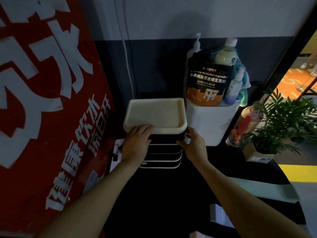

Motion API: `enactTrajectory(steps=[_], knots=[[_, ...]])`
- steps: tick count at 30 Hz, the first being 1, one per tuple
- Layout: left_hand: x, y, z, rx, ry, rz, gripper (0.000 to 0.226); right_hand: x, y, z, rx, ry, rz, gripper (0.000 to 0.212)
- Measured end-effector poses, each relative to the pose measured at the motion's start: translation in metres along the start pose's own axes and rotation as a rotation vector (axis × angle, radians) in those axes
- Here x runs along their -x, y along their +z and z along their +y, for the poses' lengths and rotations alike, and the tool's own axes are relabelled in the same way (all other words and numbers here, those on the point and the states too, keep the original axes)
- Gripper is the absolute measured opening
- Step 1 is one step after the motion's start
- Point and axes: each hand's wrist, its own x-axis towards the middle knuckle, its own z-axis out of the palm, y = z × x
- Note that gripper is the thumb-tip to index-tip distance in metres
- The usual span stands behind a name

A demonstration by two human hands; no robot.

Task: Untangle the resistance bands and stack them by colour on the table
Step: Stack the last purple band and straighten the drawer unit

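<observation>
Dim room. Black table [163,203] fills lower centre; grey wall [171,18] above. Red sign [42,100] covers the left of the frame. Drawer unit [163,152] with cream lid [155,114] stands mid-frame. Left hand [135,143] lies flat on the lid's front edge, fingers loosely spread, gripping nothing. Right hand [193,143] has fingers curled against the unit's right side. White bin [211,124] holds bottles, right of centre. Plant [283,124] at far right. Bands: none visible.

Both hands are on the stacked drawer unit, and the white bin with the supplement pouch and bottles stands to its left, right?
Not quite. In the head view both hands, left hand and right hand, are on the drawer unit, but the white bin holding the pouch and bottles stands to its right.
</observation>
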Motion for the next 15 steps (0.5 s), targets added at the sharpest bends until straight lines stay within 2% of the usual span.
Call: enactTrajectory(steps=[3,8,15], knots=[[0.019,-0.003,-0.006,0.019,-0.062,-0.024,0.056,0.011,0.001,0.002,0.007,0.048,-0.054,0.053],[0.056,0.004,-0.022,0.129,-0.219,-0.034,0.054,0.024,0.010,0.012,0.036,0.112,-0.127,0.052],[0.069,0.028,-0.038,0.264,-0.468,-0.087,0.063,0.024,0.028,0.028,-0.043,0.173,-0.157,0.052]])
